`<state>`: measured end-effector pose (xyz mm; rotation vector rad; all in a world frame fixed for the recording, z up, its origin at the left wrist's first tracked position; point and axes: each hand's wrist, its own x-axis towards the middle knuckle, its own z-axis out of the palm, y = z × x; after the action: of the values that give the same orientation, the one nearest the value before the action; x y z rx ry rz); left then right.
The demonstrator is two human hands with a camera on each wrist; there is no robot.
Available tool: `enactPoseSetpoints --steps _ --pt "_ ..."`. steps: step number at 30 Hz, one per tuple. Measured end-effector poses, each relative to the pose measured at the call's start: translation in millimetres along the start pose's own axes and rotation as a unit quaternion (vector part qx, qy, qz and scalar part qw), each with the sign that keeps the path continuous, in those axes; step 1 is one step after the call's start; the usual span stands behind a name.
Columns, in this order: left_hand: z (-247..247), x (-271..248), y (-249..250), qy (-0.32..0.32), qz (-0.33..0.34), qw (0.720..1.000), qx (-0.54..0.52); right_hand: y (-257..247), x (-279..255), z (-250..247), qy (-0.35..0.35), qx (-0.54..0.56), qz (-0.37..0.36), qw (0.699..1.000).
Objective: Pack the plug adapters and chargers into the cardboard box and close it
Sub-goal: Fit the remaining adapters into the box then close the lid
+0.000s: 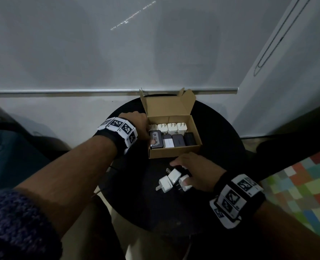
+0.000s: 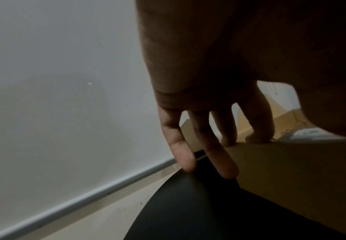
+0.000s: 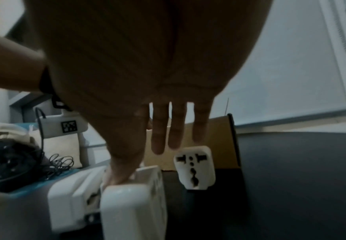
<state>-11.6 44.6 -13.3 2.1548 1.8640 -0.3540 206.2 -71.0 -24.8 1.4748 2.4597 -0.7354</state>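
Left hand (image 1: 136,124): fingers (image 2: 260,123) curling over the left rim of the open brown cardboard box (image 1: 174,152), thumb pressing a black charger (image 1: 156,141) inside, apparently steadying the box for loading. Right hand (image 1: 196,171): fingers (image 3: 176,129) spreading straight and open, gripping nothing, reaching over three white plug adapters (image 1: 171,180) lying just in front of the box on the round black table (image 1: 221,147), probably gathering them next.
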Motion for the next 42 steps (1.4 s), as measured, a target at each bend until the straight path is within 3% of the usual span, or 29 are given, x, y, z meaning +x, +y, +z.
enactPoseSetpoints --steps 3,6,11,18,23,29,31,35,42 --pt "1 -1 3 0.015 -0.001 1.000 0.013 1 -3 3 0.029 -0.043 -0.019 0.998" --pt "1 0 5 0.016 -0.002 1.000 0.020 -1 -5 11 0.010 -0.059 -0.009 0.998" --pt "0 0 6 0.021 -0.006 0.999 0.024 -8 2 19 0.067 0.002 -0.032 0.997" --pt "5 2 2 0.015 -0.004 1.000 0.010 -14 24 23 0.022 0.019 -0.036 0.999" --pt "7 5 -6 -0.003 0.015 1.000 -0.014 -14 24 25 0.042 0.058 -0.033 0.997" --pt "11 5 -8 0.001 0.018 1.000 -0.025 -10 12 -12 0.048 0.159 -0.026 0.986" --pt "9 5 -8 0.000 0.021 0.999 -0.028 -7 14 -35 0.087 0.159 -0.023 0.983" --pt "4 4 -3 0.005 0.009 1.000 -0.017 10 42 -64 0.207 0.206 0.025 0.956" --pt "8 7 -5 0.000 0.015 1.000 0.002 23 105 -54 0.177 0.111 0.089 0.974"
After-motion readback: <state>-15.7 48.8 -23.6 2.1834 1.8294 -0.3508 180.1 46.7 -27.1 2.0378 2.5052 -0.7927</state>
